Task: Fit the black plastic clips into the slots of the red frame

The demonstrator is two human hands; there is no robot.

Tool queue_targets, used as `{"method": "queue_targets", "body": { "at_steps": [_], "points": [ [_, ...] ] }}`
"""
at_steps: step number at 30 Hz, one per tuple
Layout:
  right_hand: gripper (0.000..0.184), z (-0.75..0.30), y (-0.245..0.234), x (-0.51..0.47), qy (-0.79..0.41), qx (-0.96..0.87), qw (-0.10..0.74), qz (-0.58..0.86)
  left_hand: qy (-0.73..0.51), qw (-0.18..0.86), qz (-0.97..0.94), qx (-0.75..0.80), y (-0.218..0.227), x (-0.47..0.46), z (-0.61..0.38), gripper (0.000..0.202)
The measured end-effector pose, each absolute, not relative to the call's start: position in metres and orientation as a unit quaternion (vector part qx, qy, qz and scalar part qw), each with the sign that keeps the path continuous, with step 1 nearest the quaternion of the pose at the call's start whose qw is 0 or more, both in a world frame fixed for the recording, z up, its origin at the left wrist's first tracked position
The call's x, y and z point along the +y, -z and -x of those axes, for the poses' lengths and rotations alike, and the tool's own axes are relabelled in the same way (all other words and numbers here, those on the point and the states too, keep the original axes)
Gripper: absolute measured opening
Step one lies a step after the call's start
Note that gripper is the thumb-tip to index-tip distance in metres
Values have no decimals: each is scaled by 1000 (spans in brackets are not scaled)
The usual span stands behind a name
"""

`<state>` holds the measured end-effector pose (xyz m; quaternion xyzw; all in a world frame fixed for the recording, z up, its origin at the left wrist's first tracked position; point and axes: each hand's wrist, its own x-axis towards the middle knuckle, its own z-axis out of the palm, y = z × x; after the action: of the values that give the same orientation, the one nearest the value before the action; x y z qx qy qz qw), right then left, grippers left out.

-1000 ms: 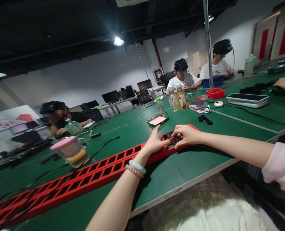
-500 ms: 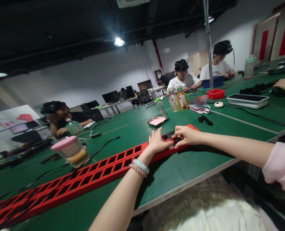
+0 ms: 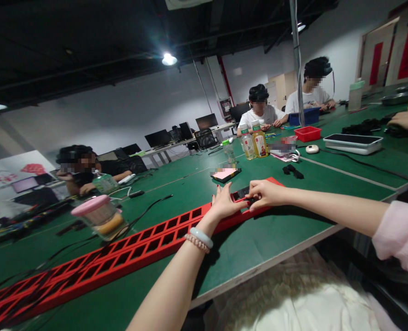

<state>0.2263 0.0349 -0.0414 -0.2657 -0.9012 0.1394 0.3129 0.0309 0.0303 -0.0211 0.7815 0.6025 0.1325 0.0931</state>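
A long red slotted rack (image 3: 128,250) lies across the green table (image 3: 328,177), running from the lower left to the middle. My left hand (image 3: 224,204) rests on its right end with fingers spread flat on the frame. Right beside it, my right hand (image 3: 264,194) pinches a small black part (image 3: 245,194) at the rack's end slots. What exactly the fingers grip is partly hidden.
A jar with a pink lid (image 3: 99,217) stands left of the rack. A phone (image 3: 225,174) lies beyond my hands, then drink bottles (image 3: 255,141), a red bin (image 3: 307,133) and a white device (image 3: 354,143). Other people sit around the table. Black cables trail at left.
My left hand slid slightly and settled flat on the rack, its raised finger lowered. My right hand stays at the end slots.
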Motion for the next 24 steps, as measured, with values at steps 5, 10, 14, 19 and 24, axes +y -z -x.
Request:
{"method": "queue_targets", "body": {
  "at_steps": [5,10,14,19,24],
  "points": [
    [43,-227,47,39,-137,-907,317,243,-142,93,-782,600,22,31,-30,96],
    [44,-227,47,38,-135,-906,319,245,-149,93,-780,601,21,29,-31,96],
    [45,-227,44,34,-117,-913,306,244,-155,94,-776,604,18,27,-32,95],
    [47,-227,43,28,-77,-928,281,232,-146,93,-778,603,17,26,-32,95],
    [44,-229,40,23,-53,-934,281,214,-149,92,-782,599,18,27,-31,93]
  ]
}}
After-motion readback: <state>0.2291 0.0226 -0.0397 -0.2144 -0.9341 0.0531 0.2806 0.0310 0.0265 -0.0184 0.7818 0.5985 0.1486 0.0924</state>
